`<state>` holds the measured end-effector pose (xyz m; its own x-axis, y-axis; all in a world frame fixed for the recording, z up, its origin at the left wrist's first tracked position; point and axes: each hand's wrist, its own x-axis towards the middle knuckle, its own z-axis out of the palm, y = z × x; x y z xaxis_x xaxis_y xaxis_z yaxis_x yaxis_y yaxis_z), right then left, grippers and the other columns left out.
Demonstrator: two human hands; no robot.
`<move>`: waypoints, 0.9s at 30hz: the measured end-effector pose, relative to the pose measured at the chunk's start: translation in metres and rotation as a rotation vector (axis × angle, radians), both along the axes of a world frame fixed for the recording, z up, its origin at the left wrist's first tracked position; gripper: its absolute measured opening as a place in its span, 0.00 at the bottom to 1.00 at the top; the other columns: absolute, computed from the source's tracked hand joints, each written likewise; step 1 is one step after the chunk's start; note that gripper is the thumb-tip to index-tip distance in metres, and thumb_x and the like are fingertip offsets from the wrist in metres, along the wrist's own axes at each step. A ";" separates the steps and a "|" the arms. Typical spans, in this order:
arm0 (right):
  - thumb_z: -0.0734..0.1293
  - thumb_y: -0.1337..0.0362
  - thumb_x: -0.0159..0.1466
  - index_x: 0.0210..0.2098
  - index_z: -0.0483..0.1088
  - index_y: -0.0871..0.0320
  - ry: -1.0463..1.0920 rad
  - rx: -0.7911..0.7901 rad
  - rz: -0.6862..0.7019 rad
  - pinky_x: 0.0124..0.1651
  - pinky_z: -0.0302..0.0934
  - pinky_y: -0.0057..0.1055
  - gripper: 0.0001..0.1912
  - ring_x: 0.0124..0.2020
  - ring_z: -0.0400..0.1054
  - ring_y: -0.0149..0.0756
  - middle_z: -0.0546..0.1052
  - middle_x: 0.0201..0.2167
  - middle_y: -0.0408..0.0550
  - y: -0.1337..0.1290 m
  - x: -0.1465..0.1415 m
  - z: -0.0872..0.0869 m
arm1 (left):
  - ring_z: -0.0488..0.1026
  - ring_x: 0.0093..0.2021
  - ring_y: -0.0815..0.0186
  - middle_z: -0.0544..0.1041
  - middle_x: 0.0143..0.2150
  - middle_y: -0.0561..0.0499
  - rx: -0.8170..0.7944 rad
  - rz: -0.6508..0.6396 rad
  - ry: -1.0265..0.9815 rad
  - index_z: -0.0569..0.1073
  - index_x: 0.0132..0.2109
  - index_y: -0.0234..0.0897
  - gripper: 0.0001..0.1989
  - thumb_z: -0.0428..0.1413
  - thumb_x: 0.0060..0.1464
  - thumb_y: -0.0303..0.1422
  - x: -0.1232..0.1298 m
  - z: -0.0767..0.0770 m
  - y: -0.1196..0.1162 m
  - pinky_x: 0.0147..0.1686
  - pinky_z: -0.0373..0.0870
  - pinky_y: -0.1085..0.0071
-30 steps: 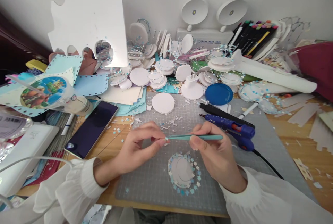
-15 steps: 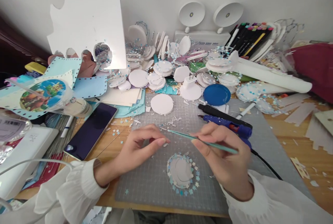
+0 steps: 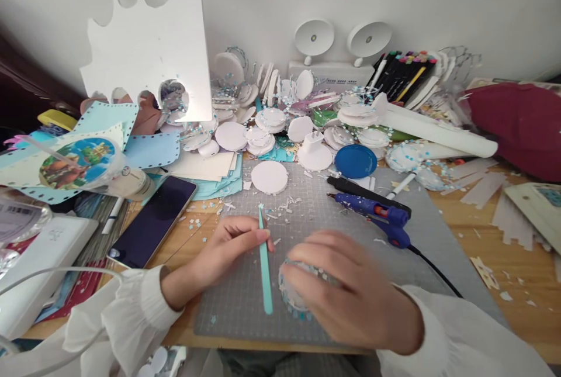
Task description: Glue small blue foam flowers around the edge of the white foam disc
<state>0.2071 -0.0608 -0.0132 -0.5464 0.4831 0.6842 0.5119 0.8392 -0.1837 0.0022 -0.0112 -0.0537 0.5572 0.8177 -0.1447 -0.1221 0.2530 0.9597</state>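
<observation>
My left hand [image 3: 239, 248] is closed, its thumb and fingers pinching teal tweezers [image 3: 265, 280] near their narrow end. A tiny pale star [image 3: 261, 206] sits at the tweezers' tip, which points away from me. My right hand [image 3: 337, 289], somewhat blurred, reaches over a white disc ringed with blue and white stars [image 3: 289, 292]. Its fingers are bent and spread above the disc, hiding much of it; I cannot make out a firm hold. Both hands are over the grey cutting mat [image 3: 236, 318].
A blue glue gun [image 3: 372, 207] with its cord lies to the right. White discs [image 3: 269, 177] and a blue lid [image 3: 355, 161] sit behind. A phone [image 3: 153, 222] and a lidded cup [image 3: 83, 161] stand left. Paper scraps dot the mat.
The tweezers have passed from my right hand to my left and now point away from me. My right hand has moved left and down over the starred disc. The view has shifted slightly.
</observation>
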 end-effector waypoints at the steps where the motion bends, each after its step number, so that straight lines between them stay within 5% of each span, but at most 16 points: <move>1: 0.60 0.77 0.60 0.37 0.70 0.63 0.050 0.000 -0.064 0.42 0.67 0.35 0.09 0.37 0.68 0.35 0.73 0.34 0.50 -0.006 0.013 0.000 | 0.61 0.27 0.69 0.66 0.22 0.53 -0.003 0.022 -0.003 0.74 0.23 0.32 0.17 0.58 0.54 0.39 0.000 0.001 0.001 0.29 0.56 0.72; 5: 0.66 0.74 0.56 0.29 0.65 0.55 0.177 -0.018 -0.563 0.29 0.61 0.31 0.08 0.26 0.65 0.32 0.69 0.26 0.43 -0.029 0.067 -0.016 | 0.59 0.26 0.70 0.65 0.21 0.53 0.046 0.031 0.044 0.72 0.21 0.33 0.18 0.57 0.55 0.37 -0.003 -0.001 0.004 0.28 0.53 0.72; 6: 0.68 0.72 0.56 0.31 0.64 0.56 0.310 0.057 -0.764 0.31 0.61 0.34 0.08 0.27 0.65 0.35 0.68 0.27 0.44 -0.033 0.078 -0.023 | 0.59 0.26 0.70 0.64 0.21 0.54 0.071 0.005 0.064 0.71 0.21 0.33 0.18 0.56 0.56 0.37 -0.004 -0.002 0.005 0.28 0.52 0.72; 8: 0.66 0.67 0.58 0.37 0.65 0.57 0.268 -0.059 -0.942 0.38 0.62 0.40 0.07 0.33 0.66 0.41 0.69 0.31 0.48 -0.037 0.095 -0.039 | 0.58 0.26 0.71 0.64 0.22 0.54 0.119 -0.060 0.103 0.70 0.21 0.32 0.19 0.55 0.57 0.37 -0.004 -0.005 0.004 0.28 0.52 0.72; 12: 0.62 0.60 0.62 0.45 0.62 0.61 0.002 -0.223 -0.895 0.42 0.62 0.47 0.14 0.40 0.64 0.49 0.68 0.39 0.57 -0.030 0.105 -0.066 | 0.58 0.26 0.72 0.62 0.23 0.55 0.192 -0.145 0.151 0.68 0.21 0.32 0.19 0.54 0.59 0.36 0.002 -0.008 0.004 0.28 0.52 0.72; 17: 0.58 0.57 0.64 0.41 0.63 0.63 -0.167 -0.301 -0.935 0.39 0.63 0.47 0.14 0.37 0.64 0.51 0.68 0.33 0.58 -0.010 0.098 -0.076 | 0.58 0.26 0.71 0.62 0.21 0.55 0.257 -0.118 0.164 0.68 0.20 0.32 0.20 0.54 0.59 0.34 0.016 -0.006 0.006 0.28 0.52 0.73; 22: 0.68 0.54 0.55 0.35 0.65 0.58 0.132 -0.360 -0.938 0.30 0.64 0.37 0.15 0.26 0.68 0.42 0.72 0.25 0.48 0.008 0.090 -0.058 | 0.58 0.25 0.71 0.62 0.21 0.55 0.229 -0.115 0.180 0.67 0.20 0.32 0.20 0.53 0.59 0.35 0.027 -0.009 0.009 0.28 0.52 0.72; 27: 0.66 0.60 0.52 0.23 0.63 0.55 0.380 -0.514 -0.818 0.20 0.59 0.29 0.08 0.15 0.63 0.32 0.69 0.15 0.41 0.013 0.074 -0.053 | 0.58 0.25 0.72 0.61 0.21 0.55 0.231 -0.172 0.190 0.66 0.20 0.32 0.20 0.53 0.59 0.34 0.028 -0.008 0.008 0.27 0.53 0.73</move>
<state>0.2809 -0.0473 -0.0662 0.2891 0.8913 0.3493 0.7232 0.0358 -0.6897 0.0298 -0.0032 -0.0616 0.6702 0.7377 -0.0815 0.0900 0.0282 0.9955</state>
